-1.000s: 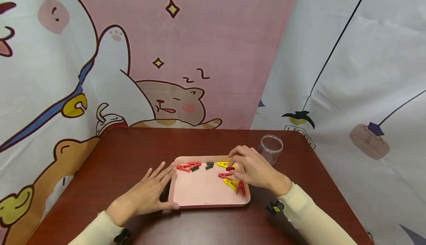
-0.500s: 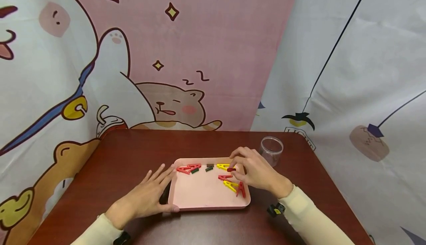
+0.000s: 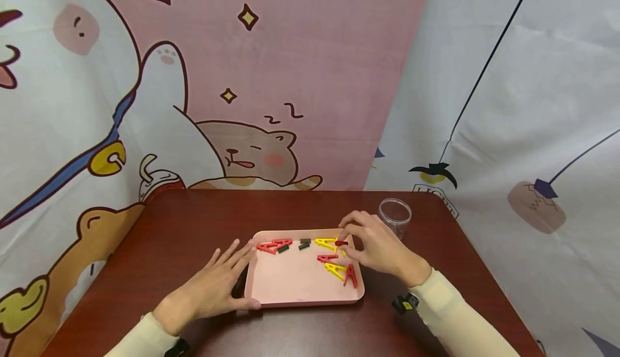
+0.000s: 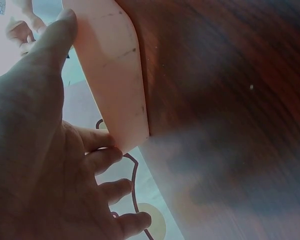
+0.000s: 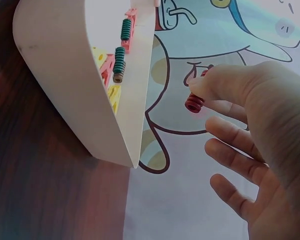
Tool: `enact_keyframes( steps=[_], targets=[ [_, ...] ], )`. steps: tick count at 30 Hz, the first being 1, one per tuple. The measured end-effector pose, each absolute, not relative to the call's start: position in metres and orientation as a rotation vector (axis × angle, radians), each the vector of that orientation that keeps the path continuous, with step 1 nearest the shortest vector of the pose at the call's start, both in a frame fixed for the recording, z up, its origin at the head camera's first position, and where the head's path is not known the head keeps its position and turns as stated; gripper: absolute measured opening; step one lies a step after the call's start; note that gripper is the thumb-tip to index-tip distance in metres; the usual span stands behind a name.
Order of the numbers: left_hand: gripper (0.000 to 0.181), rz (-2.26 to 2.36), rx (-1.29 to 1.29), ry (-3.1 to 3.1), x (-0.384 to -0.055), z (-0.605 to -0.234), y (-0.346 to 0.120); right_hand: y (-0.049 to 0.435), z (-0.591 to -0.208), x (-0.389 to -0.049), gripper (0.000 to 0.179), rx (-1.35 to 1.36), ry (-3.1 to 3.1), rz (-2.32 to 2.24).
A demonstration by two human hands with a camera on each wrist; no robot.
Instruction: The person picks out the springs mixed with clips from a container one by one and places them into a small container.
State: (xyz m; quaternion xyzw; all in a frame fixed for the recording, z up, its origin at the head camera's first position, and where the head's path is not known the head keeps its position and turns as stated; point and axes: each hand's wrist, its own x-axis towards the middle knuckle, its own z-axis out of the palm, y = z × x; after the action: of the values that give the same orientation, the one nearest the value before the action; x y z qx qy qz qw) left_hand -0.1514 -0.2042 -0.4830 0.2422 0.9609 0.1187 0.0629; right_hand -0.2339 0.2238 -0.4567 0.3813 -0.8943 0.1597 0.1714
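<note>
My right hand (image 3: 385, 246) pinches a dark red coil spring (image 5: 194, 102) between thumb and forefinger, above the right back part of a pink tray (image 3: 286, 281). My left hand (image 3: 210, 281) rests at the tray's left side, fingers spread, with fingertips and thumb touching the rim. Yellow plastic clips (image 3: 334, 270) and red clips (image 3: 350, 275) lie along the tray's right side. At the back left of the tray are more red clips (image 3: 266, 247) and a green spring (image 3: 283, 249). Another green spring (image 3: 304, 246) lies beside a brownish spring (image 3: 305, 240).
A clear round jar (image 3: 394, 219) stands on the dark wooden table (image 3: 208, 211) behind the right hand, partly hidden by it. A cartoon-printed curtain (image 3: 315, 77) hangs behind the table.
My right hand has moved slightly to the right and up with the red spring, and more of the yellow clip beneath shows. The left hand stays at the tray.
</note>
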Motion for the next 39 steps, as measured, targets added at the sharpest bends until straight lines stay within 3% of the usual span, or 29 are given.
enact_keyframes(
  steps=[39],
  targets=[
    [0.129,0.375,0.729,2.896,-0.152,-0.483,-0.205,0.256,-0.444,-0.247,0.02,0.896,-2.572,0.501]
  ],
)
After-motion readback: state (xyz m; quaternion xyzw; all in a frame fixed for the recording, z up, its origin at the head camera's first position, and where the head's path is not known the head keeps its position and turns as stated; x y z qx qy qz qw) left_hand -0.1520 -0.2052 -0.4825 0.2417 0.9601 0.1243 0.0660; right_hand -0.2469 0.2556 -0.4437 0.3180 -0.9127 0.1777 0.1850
